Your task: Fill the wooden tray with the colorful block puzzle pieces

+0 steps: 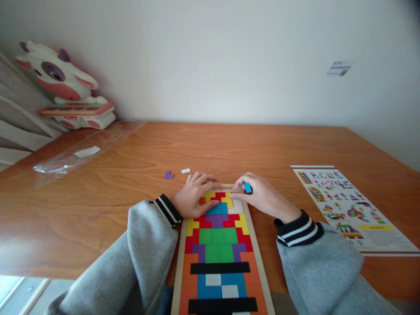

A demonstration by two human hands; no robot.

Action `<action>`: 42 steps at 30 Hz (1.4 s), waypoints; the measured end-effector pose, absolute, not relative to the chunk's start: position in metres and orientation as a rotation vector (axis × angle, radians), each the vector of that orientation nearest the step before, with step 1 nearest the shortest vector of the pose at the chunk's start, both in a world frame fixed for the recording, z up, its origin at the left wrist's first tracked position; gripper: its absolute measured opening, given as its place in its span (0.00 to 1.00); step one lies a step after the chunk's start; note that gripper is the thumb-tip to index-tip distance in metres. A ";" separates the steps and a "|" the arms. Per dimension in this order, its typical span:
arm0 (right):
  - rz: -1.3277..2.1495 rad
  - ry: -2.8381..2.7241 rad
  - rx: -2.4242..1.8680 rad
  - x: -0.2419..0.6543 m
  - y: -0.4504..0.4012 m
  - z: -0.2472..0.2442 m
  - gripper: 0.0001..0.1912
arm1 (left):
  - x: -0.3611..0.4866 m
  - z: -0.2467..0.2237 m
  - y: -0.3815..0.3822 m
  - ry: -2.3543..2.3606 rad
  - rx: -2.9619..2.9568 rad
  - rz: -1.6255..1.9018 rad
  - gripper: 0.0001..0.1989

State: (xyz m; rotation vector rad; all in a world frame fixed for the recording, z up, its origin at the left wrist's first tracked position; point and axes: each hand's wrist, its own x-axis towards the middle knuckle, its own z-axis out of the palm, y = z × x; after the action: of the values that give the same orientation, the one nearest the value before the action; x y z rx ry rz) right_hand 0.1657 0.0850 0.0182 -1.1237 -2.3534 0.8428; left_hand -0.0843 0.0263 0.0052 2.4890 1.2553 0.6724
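Note:
A long wooden frame [256,245] filled with coloured block pieces lies on the table in front of me. My left hand [198,194] rests on its upper left part, fingers spread over red, yellow and blue pieces. At the upper right corner, my right hand [257,192] is closed around a small blue piece [247,188], whose end shows between the fingers. Its thumb and fingertips are close to the frame's top edge. A purple piece [169,175] and a white piece [185,170] lie loose beyond my left hand.
A printed pattern sheet [357,210] lies on the wooden table [229,148] at the right. At the back left stand a cow-shaped toy [68,92] and a clear plastic bag [87,151]. A white wall [223,61] rises behind the table.

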 end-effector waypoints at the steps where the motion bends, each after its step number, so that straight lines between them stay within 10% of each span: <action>1: 0.837 -2.369 -1.130 0.166 0.085 0.016 0.15 | -0.085 0.005 0.026 1.252 2.487 0.669 0.19; 24: 0.843 -2.260 -1.165 0.160 0.083 0.017 0.24 | -0.092 0.007 0.033 1.659 2.423 0.836 0.15; 42: 0.734 -1.995 -1.132 0.163 0.091 0.012 0.17 | -0.160 0.022 0.029 2.346 2.304 0.198 0.23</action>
State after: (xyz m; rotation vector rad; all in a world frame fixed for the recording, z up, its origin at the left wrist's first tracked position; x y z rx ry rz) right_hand 0.1632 0.0910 0.0121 -1.1324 -1.9954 0.7340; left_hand -0.1598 0.0294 0.0223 2.3042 2.3463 0.1977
